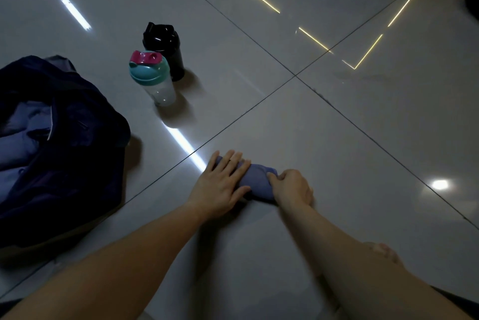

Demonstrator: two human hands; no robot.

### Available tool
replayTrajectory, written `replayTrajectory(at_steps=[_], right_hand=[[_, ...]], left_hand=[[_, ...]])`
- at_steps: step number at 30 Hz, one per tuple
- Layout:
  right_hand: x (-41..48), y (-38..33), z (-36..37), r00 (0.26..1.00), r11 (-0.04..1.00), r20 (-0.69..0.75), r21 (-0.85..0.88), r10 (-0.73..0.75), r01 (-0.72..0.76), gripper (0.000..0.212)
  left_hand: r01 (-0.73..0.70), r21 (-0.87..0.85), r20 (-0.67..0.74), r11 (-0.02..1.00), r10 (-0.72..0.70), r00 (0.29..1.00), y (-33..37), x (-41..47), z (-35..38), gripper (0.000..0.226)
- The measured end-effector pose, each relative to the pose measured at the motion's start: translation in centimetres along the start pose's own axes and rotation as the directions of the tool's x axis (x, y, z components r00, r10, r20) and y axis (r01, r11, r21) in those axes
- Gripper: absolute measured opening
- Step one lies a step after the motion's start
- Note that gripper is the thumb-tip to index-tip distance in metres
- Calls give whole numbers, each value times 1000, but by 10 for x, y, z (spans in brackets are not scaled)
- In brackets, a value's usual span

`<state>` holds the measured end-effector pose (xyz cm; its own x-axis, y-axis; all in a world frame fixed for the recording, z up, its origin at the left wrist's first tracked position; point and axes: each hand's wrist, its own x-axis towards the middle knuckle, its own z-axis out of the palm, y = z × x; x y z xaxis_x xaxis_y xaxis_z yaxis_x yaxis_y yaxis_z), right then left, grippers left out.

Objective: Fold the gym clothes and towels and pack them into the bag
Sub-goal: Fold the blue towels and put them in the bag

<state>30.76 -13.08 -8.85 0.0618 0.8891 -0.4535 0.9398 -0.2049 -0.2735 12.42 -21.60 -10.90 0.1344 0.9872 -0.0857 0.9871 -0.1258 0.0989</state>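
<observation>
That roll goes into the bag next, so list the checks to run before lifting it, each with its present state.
1. Purple cloth roll compact on the floor: ok.
2. Left hand pressing flat on the roll: ok.
3. Right hand pinching the roll's end: ok.
4. Navy bag open: ok; purple cloths already lie inside.
5. Room left in the bag: cannot tell.
6. Path to the bag free of the teal-lidded shaker bottle and black shaker bottle: ok, both stand farther back.

Tiled floor (363, 138): bag (64, 164), bottles (155, 81), perhaps towel (256, 185).
</observation>
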Motion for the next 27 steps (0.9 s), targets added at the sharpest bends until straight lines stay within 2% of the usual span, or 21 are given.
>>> replayTrajectory(at_steps=[2,4,5,7,8,9,10,13,15,17,21,24,25,27], right_hand=[[-1,0,-2,991,994,-96,-65,-92,86,36],[-2,0,-2,929,943,-201,-183,-311,277,37],[-2,1,-1,870,880,-195,-257,-453,400,46],[-2,2,1,708,682,-98,-386,-700,621,69],[-3,5,3,621,581,-58,-431,-781,690,74],[-6,10,7,566,507,-11,-458,-825,730,74],[-8,16,11,545,467,36,-470,-837,749,73],[-13,32,20,590,464,158,-472,-792,749,82],[-12,34,22,606,471,164,-487,-778,736,81],[-11,31,25,622,489,145,-492,-769,720,78],[-8,24,28,608,490,109,-490,-786,721,76],[-7,15,24,591,472,88,-513,-802,717,62],[-8,10,19,589,474,90,-504,-803,722,57],[-9,0,3,650,537,205,-413,-732,735,49]], left_hand=[[62,7,105,998,-63,992,0,3,3,71],[91,-20,153,996,-87,984,-3,7,4,72],[98,-28,164,995,-92,982,-4,9,4,72],[103,-45,181,994,-93,979,-6,12,6,75],[104,-48,193,993,-93,977,-7,13,7,76],[104,-49,203,993,-92,975,-7,13,8,77],[101,-57,207,993,-87,974,-8,14,8,78],[16,-106,193,994,4,981,-16,12,9,84],[-74,-107,154,992,90,984,-26,7,9,92],[-134,-83,92,987,142,986,-37,2,9,89],[-159,-10,-4,987,159,987,-44,0,11,86],[-189,19,-71,982,190,979,-41,1,10,85],[-194,-5,-98,981,192,976,-40,1,9,82],[-143,-127,-59,982,137,989,-39,1,-4,69]])
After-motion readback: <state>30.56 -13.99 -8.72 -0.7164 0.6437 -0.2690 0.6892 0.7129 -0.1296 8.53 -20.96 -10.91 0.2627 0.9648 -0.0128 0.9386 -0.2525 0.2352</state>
